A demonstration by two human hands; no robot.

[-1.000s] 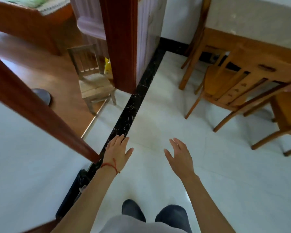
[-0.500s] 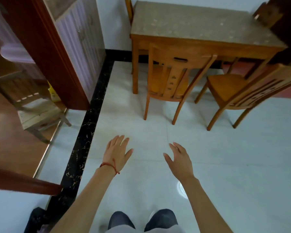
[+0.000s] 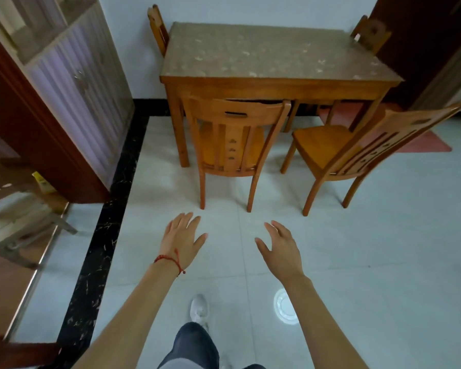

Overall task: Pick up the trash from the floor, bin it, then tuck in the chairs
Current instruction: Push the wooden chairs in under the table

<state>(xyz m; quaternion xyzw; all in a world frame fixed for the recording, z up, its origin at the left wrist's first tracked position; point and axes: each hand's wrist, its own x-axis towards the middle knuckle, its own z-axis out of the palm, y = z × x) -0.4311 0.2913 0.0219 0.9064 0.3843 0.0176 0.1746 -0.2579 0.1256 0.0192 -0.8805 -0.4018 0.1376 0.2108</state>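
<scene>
Chairs (image 3: pixel 234 139) beyond both empty hands (image 3: pixel 183 239)

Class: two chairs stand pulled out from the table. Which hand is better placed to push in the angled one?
Right. The right hand is empty, open, and on the side of the angled chair; the left hand lines up with the straight chair.

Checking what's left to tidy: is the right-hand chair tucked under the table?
Not tucked. The right chair stands angled, its whole seat clear of the table.
</scene>
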